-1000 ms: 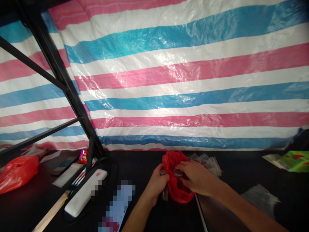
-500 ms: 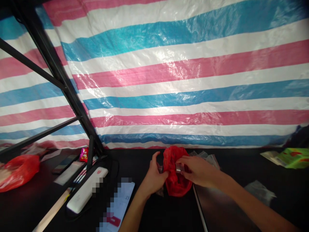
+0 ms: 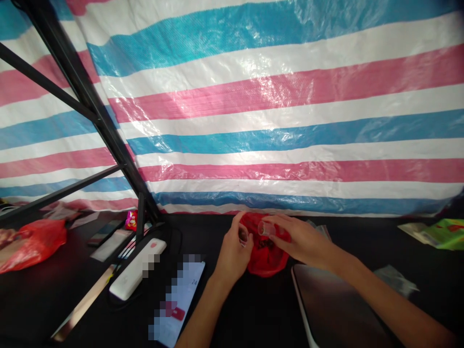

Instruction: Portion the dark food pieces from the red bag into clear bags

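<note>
A crumpled red plastic bag [image 3: 265, 255] lies on the dark table [image 3: 239, 309] between my hands. My left hand [image 3: 232, 251] is closed around its left edge and seems to pinch a small clear piece. My right hand [image 3: 299, 240] reaches over the bag from the right, fingers pinched on a small clear plastic item [image 3: 264, 228] above the bag's mouth. Clear packets [image 3: 321, 231] lie just behind the right hand, partly hidden.
A striped blue, pink and white tarp [image 3: 275, 111] hangs behind the table. A black metal frame [image 3: 90, 104] stands at the left, with another red bag [image 3: 34, 241], a white power bank [image 3: 137, 268] and a phone [image 3: 177, 304] near it. A grey tablet [image 3: 337, 314] and green packet [image 3: 444, 233] lie at right.
Both hands and the red bag have shifted up and back toward the tarp. The right hand has lifted a small clear item out above the bag.
</note>
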The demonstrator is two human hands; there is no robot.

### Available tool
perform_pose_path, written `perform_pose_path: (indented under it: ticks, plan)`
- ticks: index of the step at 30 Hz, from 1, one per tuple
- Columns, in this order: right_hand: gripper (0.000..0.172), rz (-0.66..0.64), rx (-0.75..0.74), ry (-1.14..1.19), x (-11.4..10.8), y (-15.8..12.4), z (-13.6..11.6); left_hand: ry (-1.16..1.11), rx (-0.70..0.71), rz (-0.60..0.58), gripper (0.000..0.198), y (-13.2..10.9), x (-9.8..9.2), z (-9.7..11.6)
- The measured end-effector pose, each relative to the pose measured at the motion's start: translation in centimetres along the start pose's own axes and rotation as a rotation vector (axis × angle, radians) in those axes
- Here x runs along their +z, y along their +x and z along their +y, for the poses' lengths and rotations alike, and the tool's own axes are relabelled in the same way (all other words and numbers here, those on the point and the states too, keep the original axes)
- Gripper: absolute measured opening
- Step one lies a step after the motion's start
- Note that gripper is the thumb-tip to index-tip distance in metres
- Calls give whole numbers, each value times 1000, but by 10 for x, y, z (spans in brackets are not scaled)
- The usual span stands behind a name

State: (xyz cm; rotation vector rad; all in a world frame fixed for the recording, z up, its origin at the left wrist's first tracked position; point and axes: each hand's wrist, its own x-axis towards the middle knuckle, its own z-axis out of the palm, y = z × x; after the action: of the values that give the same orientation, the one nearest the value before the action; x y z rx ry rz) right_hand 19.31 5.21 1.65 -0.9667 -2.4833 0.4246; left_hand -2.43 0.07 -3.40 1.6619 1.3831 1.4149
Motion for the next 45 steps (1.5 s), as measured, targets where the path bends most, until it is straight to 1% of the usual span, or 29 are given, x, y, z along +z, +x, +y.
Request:
perform_pose_path:
  ticks: [1,3,6,9,11,14,16,19,22,25,26,28,33,37,41,43,45]
  plan:
    - [42,25,-11,16,0,0,-2,-4,-8,-28,59,-2,3,0]
    - [46,24,-30,26,1,-1,-7,-28,-40,-80,61,-5,11,-1]
    - [42,-12,-106,-5,4,-2,-12,-109,-56,-119,67,-10,20,0]
    - [45,7,-209,-18,8,-2,-14,-177,-34,-104,65,-12,25,3]
    - [48,25,-246,-13,9,-2,-16,-185,-29,-89,61,-12,25,6]
    - [49,54,-256,-20,10,-2,-18,-196,-28,-86,59,-12,26,8]
    - [49,77,-235,-36,10,-3,-18,-220,-39,-84,59,-12,27,8]
    - [46,124,-161,-52,7,-2,-18,-231,-67,-40,61,-12,30,4]
    - [38,155,-74,-86,5,-1,-14,-151,-30,61,59,-11,29,-2]
    - [33,98,-8,-161,11,0,-8,-33,28,183,56,-10,23,-6]
    - [32,72,7,-182,14,0,-6,6,45,210,56,-10,21,-6]
    - [33,34,16,-210,21,-1,-2,82,85,228,55,-10,18,-7]
    - [32,38,-45,-246,36,-3,5,159,210,217,58,-9,17,-14]
    - [32,59,-82,-229,35,-3,4,131,231,223,59,-7,20,-18]
    - [29,112,-146,-122,26,-3,-12,59,215,205,61,-8,18,-17]
    - [29,111,-214,-47,23,-4,-23,45,210,189,65,-9,17,-17]
    - [27,91,-279,-22,22,-6,-33,39,203,173,70,-10,16,-17]
